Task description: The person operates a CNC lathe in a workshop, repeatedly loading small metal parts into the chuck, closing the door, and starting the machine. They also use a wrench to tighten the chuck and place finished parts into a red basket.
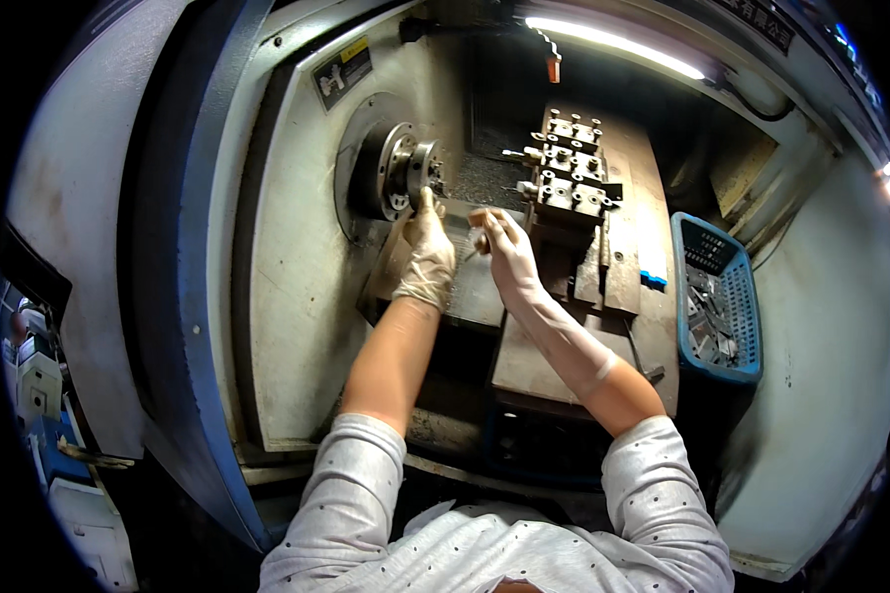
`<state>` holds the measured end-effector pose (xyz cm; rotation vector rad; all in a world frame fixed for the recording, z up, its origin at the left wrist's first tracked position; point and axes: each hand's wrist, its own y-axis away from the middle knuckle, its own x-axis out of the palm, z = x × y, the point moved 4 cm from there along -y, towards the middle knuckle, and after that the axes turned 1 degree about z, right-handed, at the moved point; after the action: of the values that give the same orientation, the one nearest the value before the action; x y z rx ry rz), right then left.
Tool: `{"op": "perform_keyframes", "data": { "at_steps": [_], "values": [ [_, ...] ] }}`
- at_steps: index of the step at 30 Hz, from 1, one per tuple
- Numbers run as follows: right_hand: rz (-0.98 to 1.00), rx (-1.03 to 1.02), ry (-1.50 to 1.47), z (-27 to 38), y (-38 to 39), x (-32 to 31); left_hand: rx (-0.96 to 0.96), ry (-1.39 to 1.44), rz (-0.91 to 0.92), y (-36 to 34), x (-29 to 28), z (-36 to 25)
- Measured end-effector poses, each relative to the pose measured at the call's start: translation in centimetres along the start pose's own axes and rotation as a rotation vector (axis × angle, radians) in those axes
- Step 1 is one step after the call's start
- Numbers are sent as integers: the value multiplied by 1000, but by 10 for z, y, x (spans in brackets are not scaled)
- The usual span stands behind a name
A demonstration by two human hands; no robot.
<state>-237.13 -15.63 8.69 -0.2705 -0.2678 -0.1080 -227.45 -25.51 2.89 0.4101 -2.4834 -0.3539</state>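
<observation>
I am looking into a metal lathe. My left hand (427, 252), in a white glove, reaches up with its fingertips touching the round steel chuck (410, 173); whether it grips a part there is hidden by the fingers. My right hand (502, 247), also gloved, hovers just right of it, pinching a small thin metal piece (474, 253) between thumb and fingers. Both hands are over the grey sloped bed in front of the chuck.
A tool block (569, 173) with several bolted holders stands right of the chuck. A blue plastic basket (717, 296) holding several metal parts sits at the right. A lamp strip (613, 42) glows above. The blue sliding door frame (173, 267) stands at the left.
</observation>
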Motion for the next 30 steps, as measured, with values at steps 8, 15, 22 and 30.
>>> {"op": "perform_keyframes", "data": {
  "at_steps": [8,15,22,30],
  "values": [
    [1,178,-100,76,207,-107,160,-251,277,-22,-6,-18],
    [-803,119,133,103,369,-230,76,-339,456,62,9,12],
    [-898,140,206,110,406,-271,638,-1085,1205,277,153,157],
    [-755,253,412,101,420,-289,1497,-1083,911,312,178,207]
  ]
}}
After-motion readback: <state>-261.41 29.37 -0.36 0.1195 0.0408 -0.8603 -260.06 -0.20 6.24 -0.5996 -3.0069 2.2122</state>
